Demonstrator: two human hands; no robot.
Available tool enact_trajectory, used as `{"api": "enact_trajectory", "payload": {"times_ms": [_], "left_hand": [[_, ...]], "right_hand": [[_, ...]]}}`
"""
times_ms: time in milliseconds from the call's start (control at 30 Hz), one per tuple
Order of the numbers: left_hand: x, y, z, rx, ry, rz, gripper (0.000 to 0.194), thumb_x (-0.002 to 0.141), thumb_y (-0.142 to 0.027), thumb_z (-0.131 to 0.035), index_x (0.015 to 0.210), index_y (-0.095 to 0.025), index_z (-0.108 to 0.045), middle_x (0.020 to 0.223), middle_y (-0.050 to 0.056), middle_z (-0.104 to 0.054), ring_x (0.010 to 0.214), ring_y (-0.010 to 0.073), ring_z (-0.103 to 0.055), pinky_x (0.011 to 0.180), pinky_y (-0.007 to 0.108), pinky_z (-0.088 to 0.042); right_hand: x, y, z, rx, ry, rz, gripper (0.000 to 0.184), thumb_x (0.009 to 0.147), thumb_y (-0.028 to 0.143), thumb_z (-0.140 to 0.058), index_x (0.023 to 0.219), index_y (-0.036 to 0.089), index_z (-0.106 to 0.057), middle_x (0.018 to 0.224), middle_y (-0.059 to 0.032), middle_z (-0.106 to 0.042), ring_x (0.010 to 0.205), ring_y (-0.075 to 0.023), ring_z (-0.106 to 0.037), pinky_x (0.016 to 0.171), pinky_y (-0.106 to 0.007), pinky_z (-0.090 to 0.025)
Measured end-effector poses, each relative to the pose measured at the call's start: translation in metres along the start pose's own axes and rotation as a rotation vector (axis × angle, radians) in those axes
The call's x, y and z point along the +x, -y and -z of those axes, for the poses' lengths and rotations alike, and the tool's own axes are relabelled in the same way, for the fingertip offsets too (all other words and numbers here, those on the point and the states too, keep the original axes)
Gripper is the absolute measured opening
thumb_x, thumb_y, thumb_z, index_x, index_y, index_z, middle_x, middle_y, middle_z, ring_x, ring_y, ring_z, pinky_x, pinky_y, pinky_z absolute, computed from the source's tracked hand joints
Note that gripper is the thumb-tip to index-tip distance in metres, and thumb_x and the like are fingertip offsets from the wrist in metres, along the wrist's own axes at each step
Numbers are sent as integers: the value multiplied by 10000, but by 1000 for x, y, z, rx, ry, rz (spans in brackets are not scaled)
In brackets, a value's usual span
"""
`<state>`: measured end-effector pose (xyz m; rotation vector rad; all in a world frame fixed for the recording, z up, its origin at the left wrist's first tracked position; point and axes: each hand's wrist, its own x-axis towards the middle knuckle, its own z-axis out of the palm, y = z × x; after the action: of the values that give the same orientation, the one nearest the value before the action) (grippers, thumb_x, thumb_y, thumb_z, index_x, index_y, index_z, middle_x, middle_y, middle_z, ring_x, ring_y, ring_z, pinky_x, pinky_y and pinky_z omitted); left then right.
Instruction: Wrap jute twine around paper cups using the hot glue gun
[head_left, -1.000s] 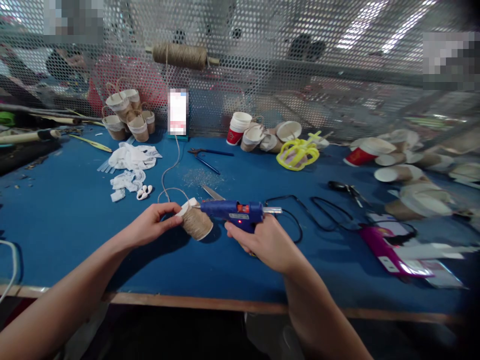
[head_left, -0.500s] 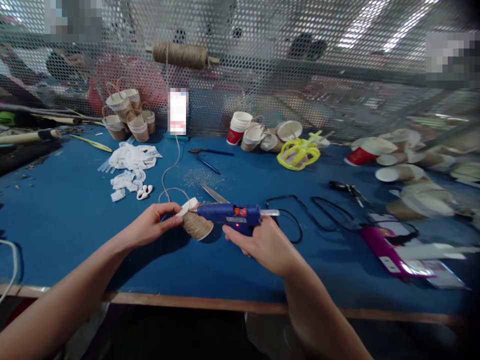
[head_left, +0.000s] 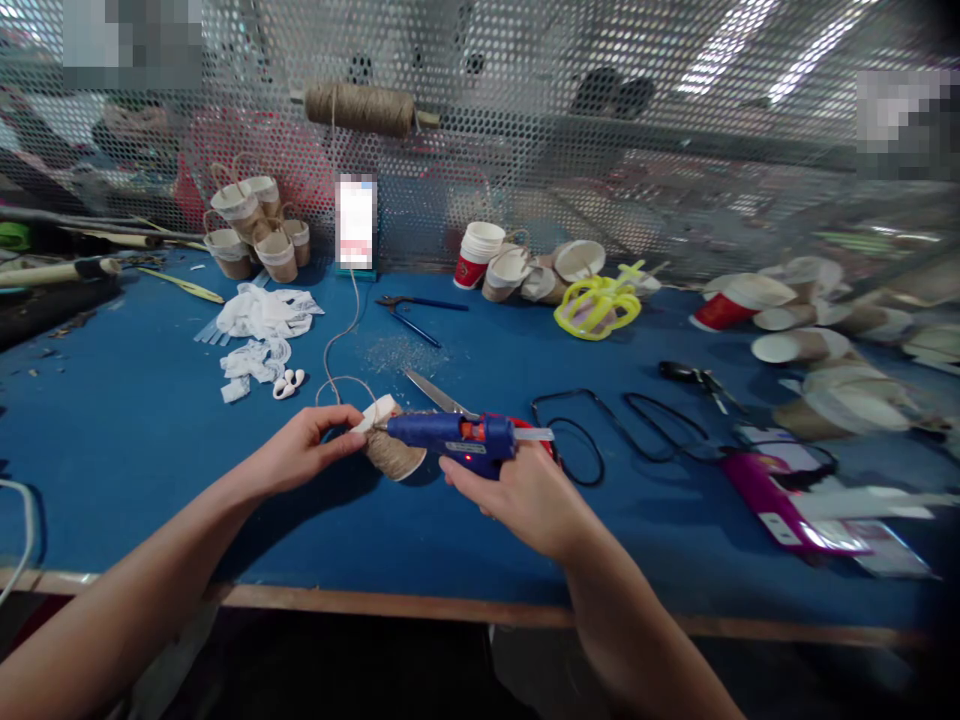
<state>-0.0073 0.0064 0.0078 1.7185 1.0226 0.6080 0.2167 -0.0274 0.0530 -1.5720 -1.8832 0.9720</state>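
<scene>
My left hand (head_left: 321,447) pinches the white rim end of a paper cup (head_left: 396,455) that lies tilted on its side, its body wrapped in brown twine. My right hand (head_left: 517,490) is closed round the handle of a blue glue gun (head_left: 450,432), whose small red light is lit. The gun's nozzle meets the twine near the cup's rim, and a clear glue stick (head_left: 534,434) juts from its back. A strand of twine (head_left: 327,350) runs from the cup up to the twine spool (head_left: 360,108). Scissors (head_left: 431,390) lie behind the gun, their handle partly hidden by it.
Blue-handled pliers (head_left: 424,305), white lace (head_left: 266,312) and a phone (head_left: 355,222) are farther back. Twine-wrapped cups (head_left: 276,255) stand at the back left. To the right lie a black cable (head_left: 592,400), a yellow pipe-cleaner basket (head_left: 592,315), more cups (head_left: 802,345) and a purple box (head_left: 772,500).
My right hand and the glue gun have shifted slightly left, bringing the nozzle farther over the cup. More of the scissors' red handle shows. My left hand and the cup have stayed put.
</scene>
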Motion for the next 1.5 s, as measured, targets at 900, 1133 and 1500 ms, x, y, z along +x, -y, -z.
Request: {"api": "enact_trajectory", "payload": {"times_ms": [900, 1133, 1500], "left_hand": [[1, -1, 0, 82, 0, -42, 204, 830, -321, -447, 815, -155, -565, 762, 13, -562, 730, 149, -498, 701, 271, -393], [0, -2, -1, 136, -21, -86, 187, 821, -300, -451, 829, -156, -570, 804, 31, -585, 760, 162, -514, 736, 299, -389], [-2, -8, -2, 187, -39, -181, 168, 814, -268, -444, 834, -155, -566, 847, 50, -594, 791, 165, -534, 749, 296, -402]], "right_hand": [[19, -22, 10, 52, -9, -16, 241, 748, 331, -520, 573, 166, -529, 379, 44, -458, 371, -94, -450, 445, -239, -399], [45, -48, 18, 201, -279, -88, 245, 668, 364, -595, 788, 160, -529, 641, -3, -590, 558, -119, -551, 527, -255, -443], [97, -75, 34, -270, -346, -258, 310, 755, 327, -514, 483, 179, -505, 425, -43, -496, 562, -203, -568, 568, -338, -416]]}}
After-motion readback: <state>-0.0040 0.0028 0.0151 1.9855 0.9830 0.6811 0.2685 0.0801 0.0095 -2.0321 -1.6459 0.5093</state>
